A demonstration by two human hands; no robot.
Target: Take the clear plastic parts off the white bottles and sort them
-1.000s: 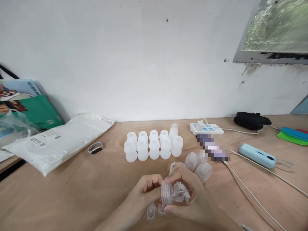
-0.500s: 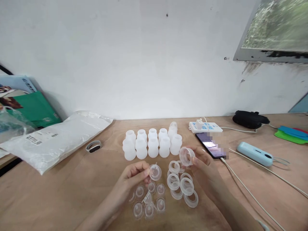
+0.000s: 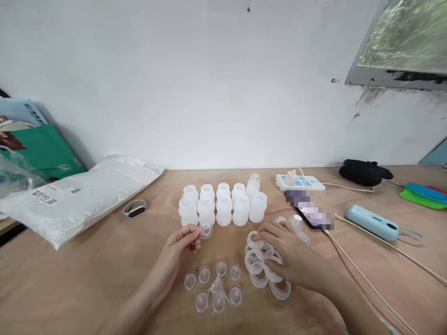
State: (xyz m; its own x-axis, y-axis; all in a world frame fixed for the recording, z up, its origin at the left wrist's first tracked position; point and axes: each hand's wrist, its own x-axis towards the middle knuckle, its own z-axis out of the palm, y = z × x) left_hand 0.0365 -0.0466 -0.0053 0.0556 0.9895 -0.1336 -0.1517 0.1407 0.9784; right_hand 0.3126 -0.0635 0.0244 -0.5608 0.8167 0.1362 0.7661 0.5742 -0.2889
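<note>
My left hand [image 3: 185, 238] pinches a clear bottle nipple [image 3: 206, 231] by its edge, just in front of the white bottles [image 3: 224, 211]. My right hand [image 3: 286, 249] reaches over the pile of translucent collar rings [image 3: 258, 279], thumb and fingers closed about one tilted ring [image 3: 264, 250]; its fingertips are partly hidden. Several more clear nipples [image 3: 221, 269] lie on the table between my forearms, one of them on its side. The bottles stand in two rows, and a clear cap tops the one at the back right [image 3: 254, 181].
Clear domed caps [image 3: 296, 223] sit behind my right hand. To the right are a phone [image 3: 310, 211], a power strip [image 3: 300, 182], a light blue device [image 3: 372, 222], cables and a black case [image 3: 365, 172]. A white parcel [image 3: 84, 195] and a wristband [image 3: 135, 208] lie left.
My right hand has come down from above with the ring it held onto the ring pile. My left hand has moved left and slightly up, still holding the nipple.
</note>
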